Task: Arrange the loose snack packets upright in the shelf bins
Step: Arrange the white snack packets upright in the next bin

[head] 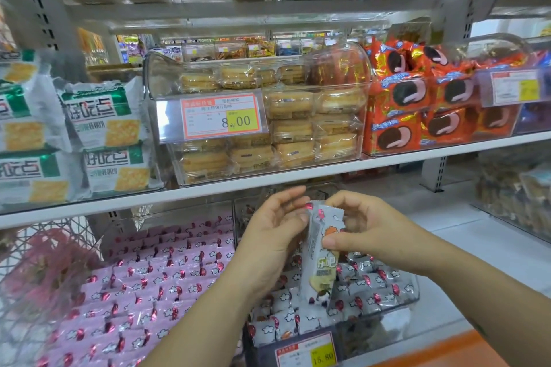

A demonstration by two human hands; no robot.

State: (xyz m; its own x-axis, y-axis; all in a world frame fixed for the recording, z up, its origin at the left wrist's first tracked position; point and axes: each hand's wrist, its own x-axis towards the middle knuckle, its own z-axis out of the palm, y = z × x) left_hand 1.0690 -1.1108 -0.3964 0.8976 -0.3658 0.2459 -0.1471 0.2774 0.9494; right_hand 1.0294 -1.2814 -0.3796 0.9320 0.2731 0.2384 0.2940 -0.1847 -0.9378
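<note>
A long grey snack packet (pixel 320 256) with green lettering hangs upright above the lower shelf. My right hand (pixel 360 226) pinches its upper part between thumb and fingers. My left hand (pixel 274 229) touches the packet's top left edge with its fingertips, fingers loosely curved. Below them a clear bin (pixel 396 304) holds several grey packets of the same kind, lying at mixed angles. To its left a second bin (pixel 167 214) is packed with rows of pink packets (pixel 155 286).
The upper shelf carries green-and-white cracker bags (pixel 101 134), a clear bin of sandwich biscuits (pixel 167 77) with a price tag, and orange pie packets (pixel 417 116). A wire basket (pixel 38 262) stands at lower left. A price tag (pixel 307 351) fronts the grey bin.
</note>
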